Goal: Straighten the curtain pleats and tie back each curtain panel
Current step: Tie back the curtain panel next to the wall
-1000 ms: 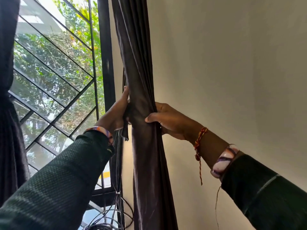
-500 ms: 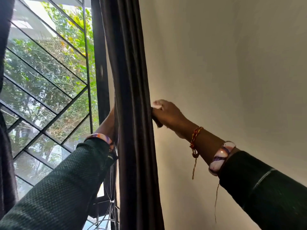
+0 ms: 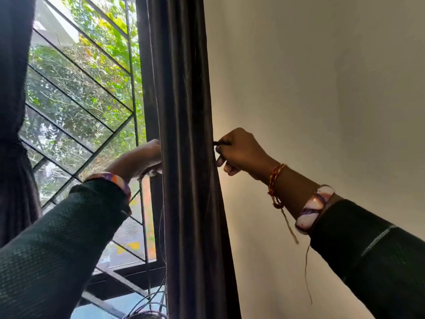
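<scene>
The dark brown right curtain panel (image 3: 184, 157) hangs straight between the window and the wall, its pleats gathered close. My right hand (image 3: 239, 153) is at the panel's right edge with curled fingers, pinching a short dark tie-back cord (image 3: 217, 143) that comes out from behind the fabric. My left hand (image 3: 140, 157) reaches in from the window side at the same height. Its fingertips are hidden behind the curtain, so what they hold cannot be made out. At the far left, the left curtain panel (image 3: 13, 111) is cinched at mid height.
A black window frame with a diagonal metal grille (image 3: 87, 107) fills the space between the panels, with trees outside. Thin cables (image 3: 158, 295) hang beside the curtain's lower left edge. A plain cream wall (image 3: 322, 88) lies to the right.
The bunched curtain was released and now hangs straight. My right hand went from wrapping the front of the panel to its right edge and pinched the cord; my left hand slipped behind the fabric.
</scene>
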